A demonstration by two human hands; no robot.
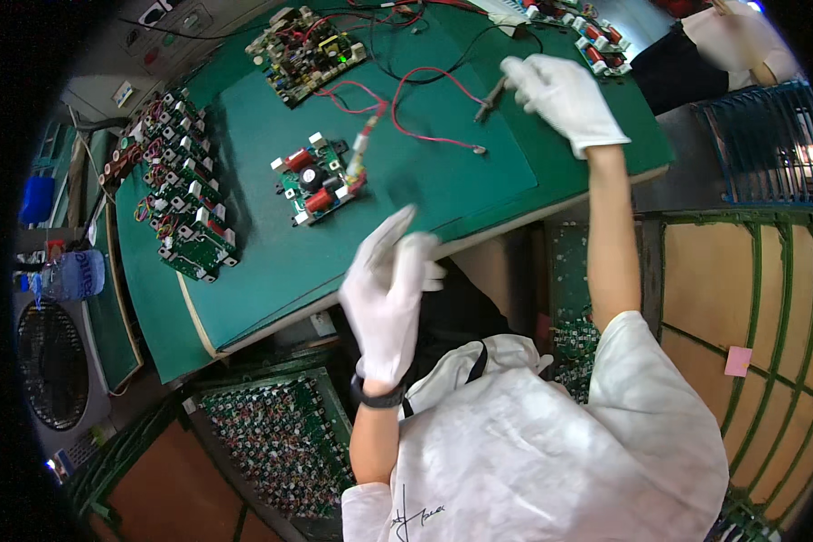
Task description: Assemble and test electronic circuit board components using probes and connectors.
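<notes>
My right hand [560, 99], in a white glove, is over the far right part of the green mat. Its fingertips are closed on the end of a dark grey test clip [489, 102] joined to a red wire [422, 135]. My left hand [388, 294], also gloved, hovers at the mat's near edge, fingers stretched out and holding nothing. Beyond it lies a small green circuit board [314, 181] with red and black round parts and white connectors. A red-and-white connector lead [359, 154] reaches the board's right side; its lower end is blurred.
Several similar boards [185, 194] stand in a row along the left side. A larger populated board [305, 54] with a lit green light sits at the back. More boards [601, 45] lie at the far right. A crate [275, 443] of boards is below the table's edge.
</notes>
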